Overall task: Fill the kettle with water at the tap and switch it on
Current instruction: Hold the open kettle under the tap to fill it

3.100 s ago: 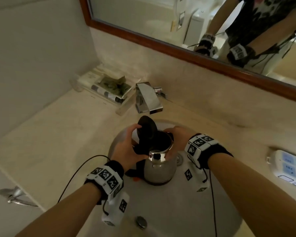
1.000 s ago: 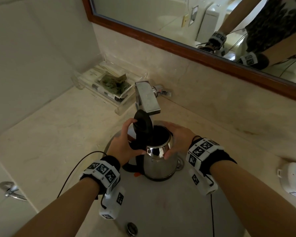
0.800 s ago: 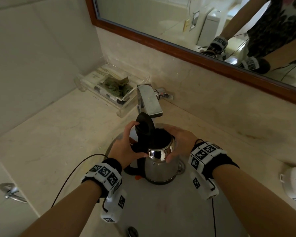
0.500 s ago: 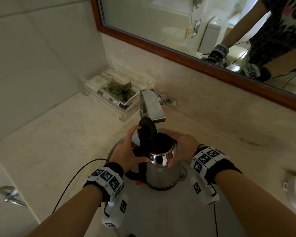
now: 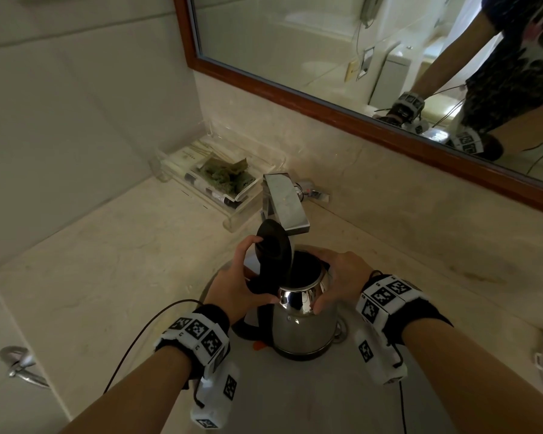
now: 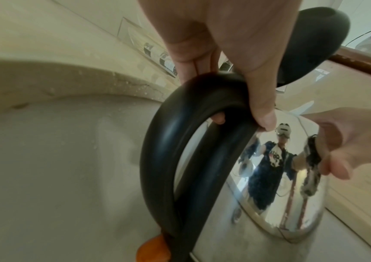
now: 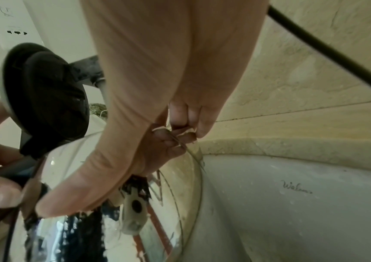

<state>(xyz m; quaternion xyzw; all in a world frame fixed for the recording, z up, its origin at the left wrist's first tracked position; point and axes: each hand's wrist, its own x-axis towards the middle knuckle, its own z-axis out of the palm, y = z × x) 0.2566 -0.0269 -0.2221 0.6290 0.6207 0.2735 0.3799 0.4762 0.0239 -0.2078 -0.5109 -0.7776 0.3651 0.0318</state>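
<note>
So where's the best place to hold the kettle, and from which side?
Probably the black loop handle, from the kettle's left. It curves clear of the shiny body, leaving a gap for fingers. The left hand already curls round its top; the right hand only steadies the smooth rim.

The kettle stands in the sink in front of me, with its open lid raised at its left side, and the tap is just behind and above the kettle's opening. My left hand is at the left of the kettle on its handle, and my right hand is at its right, on the rim. On the bench, a tray lies behind and left of the tap against the wall, and the mirror hangs above the bench behind the sink.
</note>
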